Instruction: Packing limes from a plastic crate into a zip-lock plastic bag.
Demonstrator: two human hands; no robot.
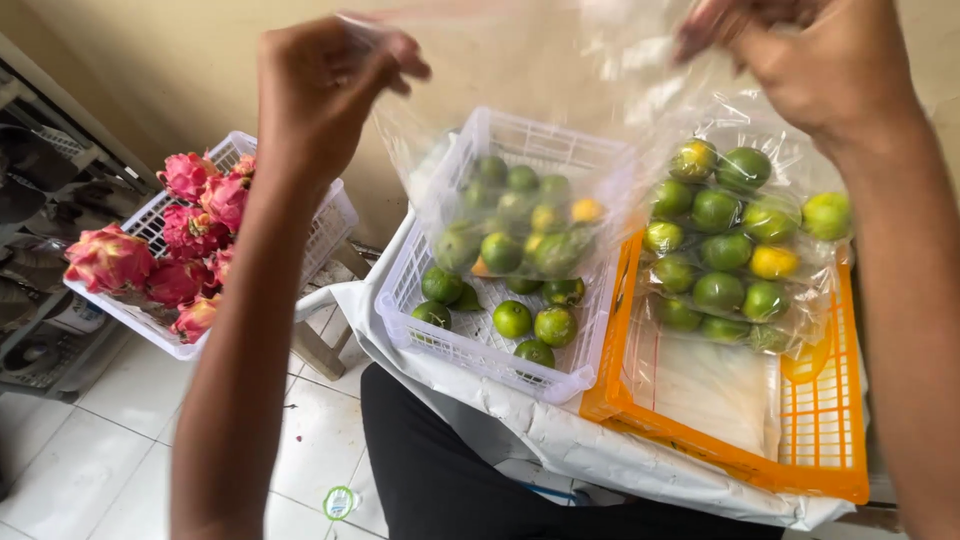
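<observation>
My left hand (325, 85) and my right hand (815, 55) are raised and both pinch the top of a clear plastic bag (530, 130) stretched between them. Several green and yellowish citrus fruits (515, 235) hang in the bag's bottom, just above a white plastic basket (480, 345). The basket holds several loose green citrus fruits (530, 320). To its right an orange plastic basket (820, 440) holds filled clear bags of citrus (735, 250).
A white basket (165, 215) of pink dragon fruit (185, 235) stands on a stool at the left. Both citrus baskets rest on a white sheet (560, 440). My dark-trousered leg (440, 470) and white floor tiles (90, 470) are below.
</observation>
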